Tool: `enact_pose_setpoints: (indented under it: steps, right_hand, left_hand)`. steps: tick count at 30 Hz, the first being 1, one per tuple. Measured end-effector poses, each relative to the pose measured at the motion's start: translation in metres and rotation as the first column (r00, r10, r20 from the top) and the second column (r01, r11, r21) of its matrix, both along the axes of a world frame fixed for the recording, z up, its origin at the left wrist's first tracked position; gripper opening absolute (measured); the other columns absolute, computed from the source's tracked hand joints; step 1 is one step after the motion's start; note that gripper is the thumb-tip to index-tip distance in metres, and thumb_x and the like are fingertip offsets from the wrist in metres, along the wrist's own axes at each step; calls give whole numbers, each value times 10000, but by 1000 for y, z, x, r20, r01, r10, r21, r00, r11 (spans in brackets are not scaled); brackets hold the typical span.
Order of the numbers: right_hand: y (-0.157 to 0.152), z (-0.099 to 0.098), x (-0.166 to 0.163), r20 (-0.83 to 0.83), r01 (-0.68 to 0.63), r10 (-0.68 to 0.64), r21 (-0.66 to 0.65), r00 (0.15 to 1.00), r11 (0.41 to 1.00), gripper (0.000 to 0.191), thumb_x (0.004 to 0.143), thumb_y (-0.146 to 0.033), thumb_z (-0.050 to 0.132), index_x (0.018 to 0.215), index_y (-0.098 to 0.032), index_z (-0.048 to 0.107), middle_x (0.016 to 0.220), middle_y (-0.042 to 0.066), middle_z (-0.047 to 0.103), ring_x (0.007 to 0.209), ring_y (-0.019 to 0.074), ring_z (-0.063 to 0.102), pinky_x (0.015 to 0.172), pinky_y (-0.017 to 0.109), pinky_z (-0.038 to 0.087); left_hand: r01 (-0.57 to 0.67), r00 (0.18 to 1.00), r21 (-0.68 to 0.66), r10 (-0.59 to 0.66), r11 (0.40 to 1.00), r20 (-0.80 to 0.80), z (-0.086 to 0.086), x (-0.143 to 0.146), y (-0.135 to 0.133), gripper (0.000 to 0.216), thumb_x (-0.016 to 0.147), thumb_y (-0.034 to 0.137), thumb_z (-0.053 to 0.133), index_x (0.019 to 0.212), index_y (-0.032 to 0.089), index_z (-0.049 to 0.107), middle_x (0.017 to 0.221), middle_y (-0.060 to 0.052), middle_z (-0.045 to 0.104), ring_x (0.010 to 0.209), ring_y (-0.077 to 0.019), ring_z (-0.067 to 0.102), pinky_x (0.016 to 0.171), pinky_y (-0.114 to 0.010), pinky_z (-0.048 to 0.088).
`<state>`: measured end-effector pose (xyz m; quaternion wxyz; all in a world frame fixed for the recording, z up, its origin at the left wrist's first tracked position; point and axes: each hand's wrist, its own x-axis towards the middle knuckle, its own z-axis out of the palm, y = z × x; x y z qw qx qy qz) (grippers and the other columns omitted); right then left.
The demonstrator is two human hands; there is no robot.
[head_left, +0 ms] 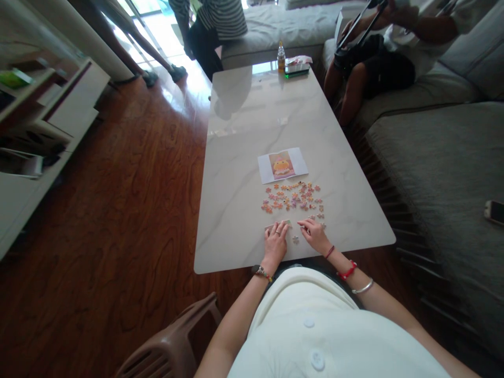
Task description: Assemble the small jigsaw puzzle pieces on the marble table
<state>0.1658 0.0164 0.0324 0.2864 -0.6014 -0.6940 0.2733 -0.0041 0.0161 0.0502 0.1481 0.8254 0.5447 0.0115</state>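
Observation:
My left hand (275, 240) lies flat on the white marble table (244, 157), fingers stretched over a short strip of joined puzzle pieces (280, 224). My right hand (314, 233) rests just beside it, fingers curled in a pinch on a small puzzle piece. Several loose orange and pink puzzle pieces (293, 198) are spread just beyond both hands. One single piece (295, 240) lies between my hands. Further out lies a reference picture (282, 165) of an orange figure on white paper.
A bottle (281, 58) and a green-edged box (297, 70) stand at the table's far end. Two other people sit or stand on the grey sofa (441, 152) beyond. A phone (495, 211) lies on the sofa. A brown plastic chair (173, 344) is at lower left; shelving (35, 131) at left.

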Motion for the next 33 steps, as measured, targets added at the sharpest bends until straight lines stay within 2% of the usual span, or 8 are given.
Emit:
enact_pose_setpoints:
  steps: [3, 8, 11, 14, 19, 24, 28, 33]
  right_hand:
    - [-12, -4, -3, 51, -71, 71, -13, 996, 997, 250, 755, -135, 430, 957, -185, 568, 890, 58, 559, 812, 145, 530, 753, 278, 434]
    - [-22, -10, -10, 140, -63, 64, -11, 988, 998, 285, 767, -145, 424, 1026, -192, 533, 941, 76, 536, 913, 174, 497, 793, 304, 427]
    - [-23, -11, -14, 164, -110, 108, 2, 981, 994, 309, 751, -174, 470, 1056, -193, 513, 974, 81, 518, 954, 190, 472, 806, 318, 424]
    - [-23, -13, -16, 178, -136, 137, -18, 974, 991, 234, 743, -175, 486, 968, -195, 547, 947, 73, 518, 925, 185, 481, 784, 314, 432]
    - [-18, -14, -16, 176, -97, 104, -47, 979, 994, 153, 748, -162, 476, 875, -172, 561, 881, 71, 541, 841, 171, 511, 741, 296, 438]
    - [-7, -11, -21, -35, -13, 9, -109, 999, 994, 168, 713, -134, 497, 867, -168, 556, 765, 37, 591, 700, 137, 550, 681, 275, 443]
    - [7, -10, -29, -259, 43, -101, -219, 961, 975, 148, 686, -166, 528, 833, -168, 540, 682, 1, 611, 620, 112, 571, 618, 245, 448]
    - [22, -7, -35, -305, 27, -122, -299, 945, 954, 144, 654, -137, 538, 795, -166, 539, 648, -9, 624, 568, 101, 568, 583, 232, 441]
  left_hand:
    - [8, 1000, -3, -8, 1000, -10, 1, 0, -1, 559, 747, 99, 328, 1272, 281, 278, 1333, -2, 318, 1240, -185, 219, 969, -405, 222]
    - [24, 1000, 7, -24, 1000, -12, -1, 0, -1, 536, 761, 102, 310, 1264, 287, 294, 1333, 1, 319, 1240, -190, 218, 966, -413, 217]
    - [24, 1000, 5, -24, 1000, -6, -2, 0, -1, 524, 762, 104, 314, 1255, 284, 311, 1329, -1, 325, 1237, -191, 225, 963, -413, 220]
    - [2, 1000, 2, -2, 1000, 27, -1, -1, 0, 536, 748, 104, 342, 1254, 278, 306, 1317, -4, 343, 1229, -181, 240, 961, -393, 231]
    - [-71, 989, -75, 80, 995, 128, 1, -6, 12, 588, 692, 106, 418, 1254, 233, 305, 1220, -44, 453, 1153, -172, 344, 913, -336, 307]
    - [-109, 956, -138, 142, 984, 258, -3, -12, 25, 585, 660, 75, 430, 1221, 221, 354, 1170, -53, 483, 1085, -168, 413, 874, -313, 357]
    - [-107, 912, -96, 136, 990, 387, -9, -17, 28, 567, 645, 27, 419, 1177, 220, 395, 1156, -53, 475, 1014, -155, 470, 864, -307, 380]
    - [-146, 861, -66, 160, 987, 484, -10, -22, 23, 329, 733, 126, 450, 1052, 199, 491, 1019, -54, 512, 888, -131, 523, 807, -272, 424]
